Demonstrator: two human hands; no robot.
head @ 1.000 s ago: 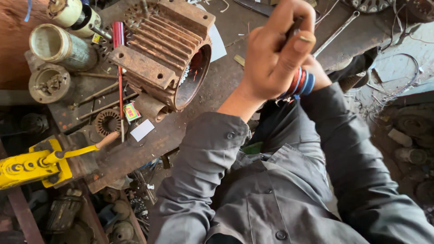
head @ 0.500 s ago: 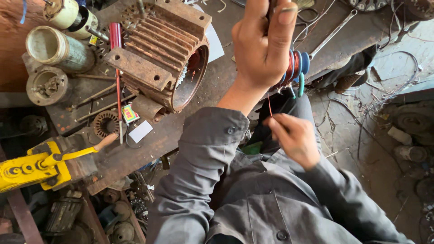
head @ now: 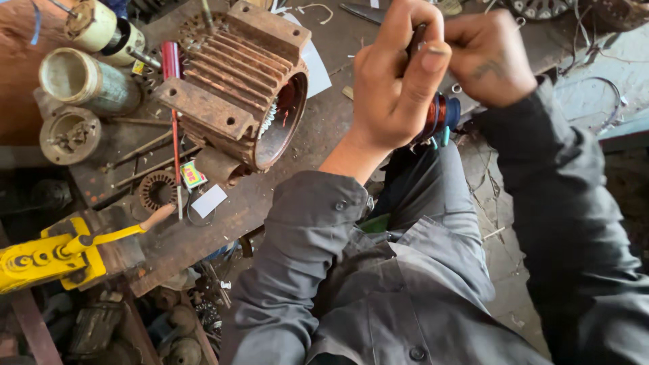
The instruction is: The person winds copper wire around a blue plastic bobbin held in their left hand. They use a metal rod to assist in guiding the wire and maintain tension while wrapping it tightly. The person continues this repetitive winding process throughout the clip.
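Observation:
My left hand (head: 395, 88) is raised above the bench and grips a small wound coil (head: 438, 116) with reddish copper winding, a blue end and a dark shaft (head: 415, 37) sticking up past my thumb. My right hand (head: 490, 57) is close beside it on the right. Its fingers are curled shut at the top end of the shaft, and what they pinch is hidden. Both arms wear grey sleeves.
A rusty finned motor housing (head: 236, 88) lies on the worn metal bench (head: 270, 196). To its left are a red-handled screwdriver (head: 172, 115), cylindrical parts (head: 78, 81) and a round end cap (head: 67, 135). A yellow tool (head: 51, 257) juts in at lower left. Scrap lies on the floor below.
One second ago both hands were together at the coil. Then my right hand dropped toward my lap, drawing a thin wire. Now it is back up beside my left hand.

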